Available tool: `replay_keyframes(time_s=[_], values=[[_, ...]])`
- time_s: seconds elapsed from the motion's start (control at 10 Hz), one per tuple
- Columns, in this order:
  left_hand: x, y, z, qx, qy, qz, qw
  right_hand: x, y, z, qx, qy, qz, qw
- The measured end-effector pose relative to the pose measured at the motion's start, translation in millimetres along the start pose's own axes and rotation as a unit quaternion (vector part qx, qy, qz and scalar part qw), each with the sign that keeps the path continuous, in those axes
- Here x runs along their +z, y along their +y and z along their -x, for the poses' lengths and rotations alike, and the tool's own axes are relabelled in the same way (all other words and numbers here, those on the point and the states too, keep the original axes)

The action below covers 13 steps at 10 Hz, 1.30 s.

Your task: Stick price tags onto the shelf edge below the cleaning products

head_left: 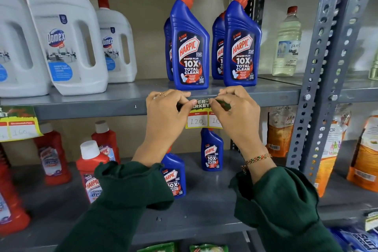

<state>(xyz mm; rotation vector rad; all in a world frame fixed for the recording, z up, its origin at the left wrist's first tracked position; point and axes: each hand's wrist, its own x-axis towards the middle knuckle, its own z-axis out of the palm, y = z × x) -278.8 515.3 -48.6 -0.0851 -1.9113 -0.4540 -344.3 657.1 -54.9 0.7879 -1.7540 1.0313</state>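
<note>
A yellow-and-green price tag with "120" written in a white box lies against the grey shelf edge, directly below two blue Harpic bottles. My left hand pinches the tag's top left corner and my right hand pinches its top right corner, both pressing it to the edge. The tag's right part is hidden behind my right hand. Another price tag hangs on the same edge at the far left, under white Domex jugs.
A perforated grey upright stands right of my hands. A pale liquid bottle is beyond it. The lower shelf holds red Harpic bottles, small blue Harpic bottles and orange packets.
</note>
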Motion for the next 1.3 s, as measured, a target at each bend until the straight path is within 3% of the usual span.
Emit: replay_keyframes(time_s=[0.2, 0.3, 0.5, 0.6, 1.0, 1.3], values=[[6, 1, -2, -0.008, 0.025, 0.009, 1.0, 3, 0, 2, -0.003, 0.031, -0.022, 0.999], [10, -2, 2, -0.019, 0.04, 0.025, 0.999, 1, 2, -2, 0.021, 0.004, -0.044, 0.999], [20, -2, 3, 0.02, 0.031, -0.124, 0.992, 7, 8, -5, 0.071, 0.013, -0.002, 0.997], [22, -1, 2, 0.007, 0.042, -0.14, 0.989, 9, 9, -3, 0.071, 0.025, -0.018, 0.997], [9, -4, 0, 0.013, 0.027, -0.077, 0.997, 10, 22, 3, 0.018, 0.057, -0.045, 0.997], [-8, -7, -1, -0.001, -0.03, -0.009, 1.0, -26, -4, 15, 0.086, -0.037, -0.198, 0.976]])
